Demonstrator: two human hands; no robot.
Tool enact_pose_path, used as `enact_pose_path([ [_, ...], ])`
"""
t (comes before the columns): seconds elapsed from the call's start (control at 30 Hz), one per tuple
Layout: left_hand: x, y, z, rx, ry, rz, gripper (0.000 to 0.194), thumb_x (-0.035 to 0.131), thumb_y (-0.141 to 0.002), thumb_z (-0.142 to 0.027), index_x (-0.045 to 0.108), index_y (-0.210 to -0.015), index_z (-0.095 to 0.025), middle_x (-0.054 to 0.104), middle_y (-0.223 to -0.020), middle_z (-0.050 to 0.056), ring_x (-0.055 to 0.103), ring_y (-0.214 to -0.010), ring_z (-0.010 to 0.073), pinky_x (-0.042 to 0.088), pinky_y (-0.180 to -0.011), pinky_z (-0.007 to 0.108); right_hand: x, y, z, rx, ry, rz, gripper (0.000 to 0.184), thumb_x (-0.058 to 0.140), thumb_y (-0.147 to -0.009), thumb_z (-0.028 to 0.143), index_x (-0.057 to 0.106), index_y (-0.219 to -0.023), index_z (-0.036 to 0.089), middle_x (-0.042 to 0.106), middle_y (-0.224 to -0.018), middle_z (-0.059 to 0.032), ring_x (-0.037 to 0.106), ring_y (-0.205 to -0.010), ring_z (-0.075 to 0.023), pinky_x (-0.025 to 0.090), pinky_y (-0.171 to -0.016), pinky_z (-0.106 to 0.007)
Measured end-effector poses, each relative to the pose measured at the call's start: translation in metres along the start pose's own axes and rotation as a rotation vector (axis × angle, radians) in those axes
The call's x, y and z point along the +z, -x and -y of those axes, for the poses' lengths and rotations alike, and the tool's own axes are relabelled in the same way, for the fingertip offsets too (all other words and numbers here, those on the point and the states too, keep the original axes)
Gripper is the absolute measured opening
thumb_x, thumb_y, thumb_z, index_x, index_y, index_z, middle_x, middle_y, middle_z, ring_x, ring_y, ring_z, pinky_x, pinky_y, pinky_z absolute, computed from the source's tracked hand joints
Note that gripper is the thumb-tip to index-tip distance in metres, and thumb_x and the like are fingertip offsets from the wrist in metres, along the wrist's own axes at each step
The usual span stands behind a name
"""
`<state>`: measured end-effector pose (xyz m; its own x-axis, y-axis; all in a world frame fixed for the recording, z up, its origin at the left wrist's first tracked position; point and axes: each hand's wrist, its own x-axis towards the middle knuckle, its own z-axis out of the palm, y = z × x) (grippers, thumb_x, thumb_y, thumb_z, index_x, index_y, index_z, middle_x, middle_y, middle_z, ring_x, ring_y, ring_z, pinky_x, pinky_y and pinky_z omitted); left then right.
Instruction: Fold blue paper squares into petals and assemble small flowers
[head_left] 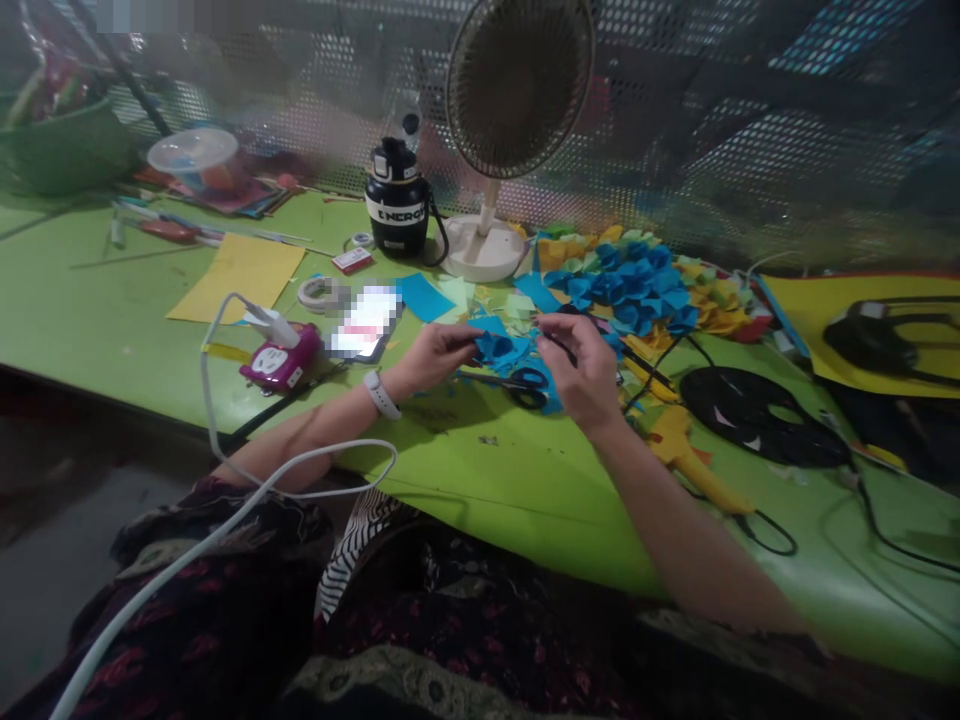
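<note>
Blue paper scrap [495,349] pinched in left hand [431,358]; right hand [581,370] just beside, grip unclear.

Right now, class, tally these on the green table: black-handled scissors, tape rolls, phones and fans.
Black-handled scissors: 1
Tape rolls: 2
Phone: 1
Fan: 1
Total: 5

Well beyond your fingers [559,335], the black insulated bottle [394,205] carries a white band [395,212] reading "ENERG", its remaining letters curving out of sight. Nearer your fingers, the red-and-white packet [352,260] is too small to read.
</note>
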<state>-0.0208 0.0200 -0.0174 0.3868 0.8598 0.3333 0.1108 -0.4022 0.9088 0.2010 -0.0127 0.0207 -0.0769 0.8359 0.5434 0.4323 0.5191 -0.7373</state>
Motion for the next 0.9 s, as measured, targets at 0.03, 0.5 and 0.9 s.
enact_pose_path([
  [0.03, 0.000, -0.001, 0.000, -0.034, 0.082, 0.009, 0.025, 0.063, -0.093, -0.031, 0.075, -0.105, -0.013, 0.078, -0.096, 0.009, 0.076, -0.083, 0.0165, 0.065, -0.079, 0.032, -0.001, -0.002, 0.000, 0.077, -0.076, -0.005, 0.021, 0.062, -0.087, 0.035, 0.066, -0.103, 0.022, 0.074, -0.108, -0.0085, 0.069, -0.102, -0.0248, 0.055, -0.096, -0.046],
  [0.5, 0.002, -0.001, -0.003, -0.081, 0.219, 0.012, 0.031, 0.072, -0.085, -0.044, 0.077, -0.097, -0.016, 0.078, -0.096, 0.007, 0.076, -0.087, 0.0180, 0.065, -0.084, 0.033, 0.004, -0.003, 0.000, 0.264, -0.270, 0.138, 0.022, 0.067, -0.078, 0.036, 0.067, -0.094, 0.021, 0.074, -0.096, -0.0063, 0.069, -0.090, -0.0219, 0.055, -0.090, -0.042],
  [0.9, -0.008, 0.001, -0.009, 0.266, -0.455, 0.020, 0.028, 0.056, -0.089, -0.019, 0.077, -0.107, -0.020, 0.080, -0.098, 0.006, 0.074, -0.086, 0.0168, 0.059, -0.080, 0.029, 0.003, 0.001, -0.005, -0.117, 0.284, 0.340, 0.029, 0.050, -0.089, 0.022, 0.071, -0.109, 0.019, 0.076, -0.110, -0.0108, 0.071, -0.100, -0.0259, 0.055, -0.091, -0.041],
])
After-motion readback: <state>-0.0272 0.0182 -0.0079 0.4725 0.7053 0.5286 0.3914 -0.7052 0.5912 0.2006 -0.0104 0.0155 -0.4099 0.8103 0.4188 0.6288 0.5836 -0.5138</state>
